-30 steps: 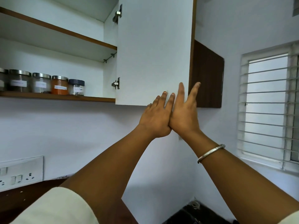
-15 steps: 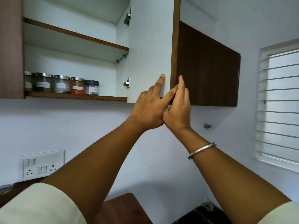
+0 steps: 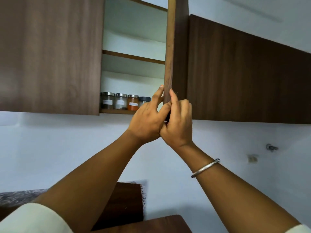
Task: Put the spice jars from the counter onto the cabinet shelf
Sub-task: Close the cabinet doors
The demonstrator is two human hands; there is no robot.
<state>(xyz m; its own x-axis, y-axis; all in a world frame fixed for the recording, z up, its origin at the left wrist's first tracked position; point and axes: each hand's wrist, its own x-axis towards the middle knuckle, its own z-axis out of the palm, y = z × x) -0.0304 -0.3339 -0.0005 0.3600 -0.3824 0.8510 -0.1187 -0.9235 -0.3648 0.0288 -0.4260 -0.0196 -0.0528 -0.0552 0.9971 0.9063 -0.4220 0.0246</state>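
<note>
Several spice jars stand in a row on the lower cabinet shelf [image 3: 117,111]: two steel-lidded ones [image 3: 107,102], an orange-filled one [image 3: 133,103] and a dark-lidded one [image 3: 144,100] partly hidden behind my left hand. The brown cabinet door [image 3: 169,47] is seen nearly edge-on. My left hand [image 3: 148,120] holds its lower edge, with fingers on the inner face. My right hand [image 3: 178,121] grips the same edge from the outer side, its thumb pointing up. The two hands touch each other.
A shut brown door [image 3: 50,56] covers the cabinet to the left, and a long brown cabinet front [image 3: 244,73] runs to the right. A speckled counter [image 3: 13,197] and a dark wooden panel [image 3: 126,199] lie below. A small metal fitting [image 3: 271,147] sticks out of the wall.
The door has swung further toward shut, from showing its white inner face to nearly edge-on. Both hands moved with it, and my view turned left.
</note>
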